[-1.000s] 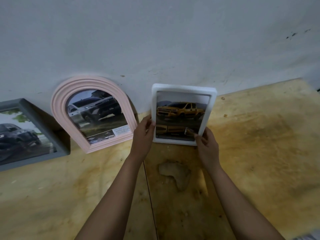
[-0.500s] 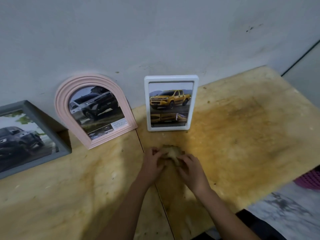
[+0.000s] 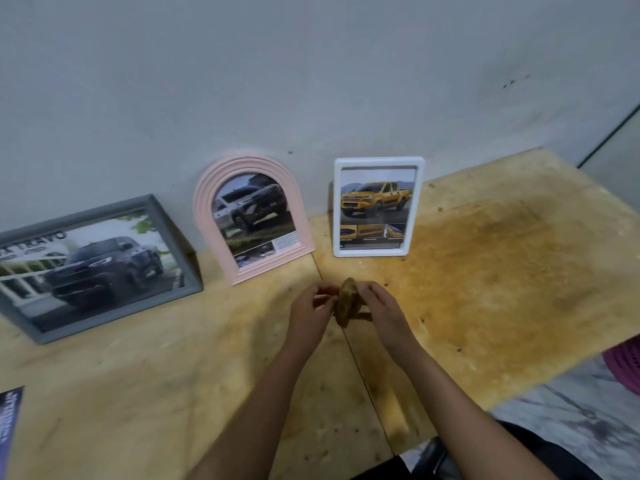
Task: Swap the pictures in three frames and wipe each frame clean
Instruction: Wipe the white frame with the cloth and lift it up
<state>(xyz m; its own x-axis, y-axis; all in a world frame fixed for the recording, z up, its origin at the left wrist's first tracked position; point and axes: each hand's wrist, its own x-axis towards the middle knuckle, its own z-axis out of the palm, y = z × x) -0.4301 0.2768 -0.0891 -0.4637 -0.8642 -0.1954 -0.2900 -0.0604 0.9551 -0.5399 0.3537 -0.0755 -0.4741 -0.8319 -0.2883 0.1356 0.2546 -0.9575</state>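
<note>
Left hand (image 3: 311,308) and right hand (image 3: 382,308) were close together; each pinched 1 edge of the brown rag (image 3: 347,301). Rag looked soft, light, limp; best gripped bunched for wiping.

Bare plywood, this worktop (image 3: 502,289): matt, unvarnished, blotched with brown stains and pitted with small chips. The cloth (image 3: 347,301) is a dull brown rag, soft and crumpled. Along the back, the white frame (image 3: 379,162) looks like smooth plastic with a slight sheen. The pink frame (image 3: 202,216) is ridged and matt, and the grey frame (image 3: 121,310) is flat and painted-looking, no shine. The pictures (image 3: 375,202) look like printed paper with a gloss. Behind them the wall (image 3: 311,81) is matt paint, faintly speckled. Off at the edge, a basket (image 3: 623,365) of pink plastic mesh.
</note>
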